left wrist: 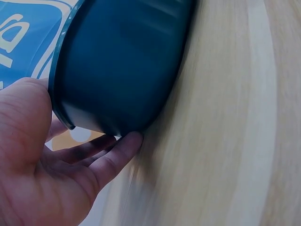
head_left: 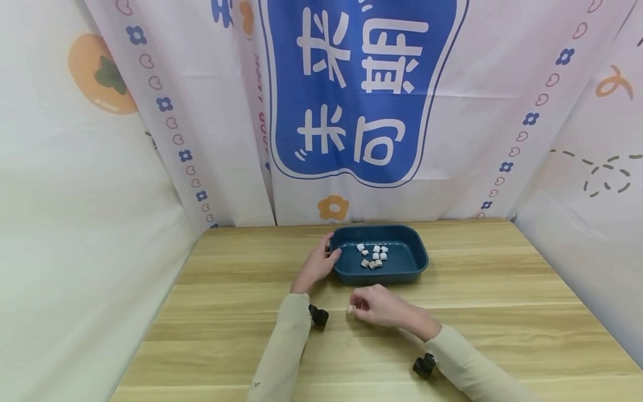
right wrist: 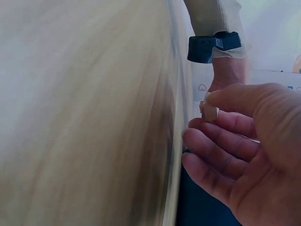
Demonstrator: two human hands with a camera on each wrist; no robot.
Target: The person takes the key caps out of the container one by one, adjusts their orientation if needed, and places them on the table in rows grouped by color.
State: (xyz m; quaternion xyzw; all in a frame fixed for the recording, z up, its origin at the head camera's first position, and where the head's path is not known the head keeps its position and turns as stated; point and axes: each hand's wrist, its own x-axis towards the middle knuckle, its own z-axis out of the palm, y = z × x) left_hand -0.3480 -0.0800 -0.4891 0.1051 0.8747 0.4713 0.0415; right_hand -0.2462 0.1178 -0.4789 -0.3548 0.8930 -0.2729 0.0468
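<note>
A dark blue rectangular dish (head_left: 404, 258) stands on the table, with several small white and beige cubes (head_left: 384, 256) lying loosely inside. At its left end my left hand (head_left: 317, 264) grips the dish, the thumb over the rim and the fingers against the outer wall. In the left wrist view, fingertips (left wrist: 130, 141) touch the lower side of the dish (left wrist: 117, 61). My right hand (head_left: 382, 306) is in front of the dish, above the table. Between thumb and fingers it pinches a small whitish cube-like piece (right wrist: 210, 112); the fingers partly hide it.
The wooden table (head_left: 226, 329) extends to both sides and in front of the dish. Close behind the dish hangs a printed cloth (head_left: 241, 184), and white cloth walls (head_left: 75, 223) flank the table. Black wrist cameras (head_left: 424, 365) sit on both sleeves.
</note>
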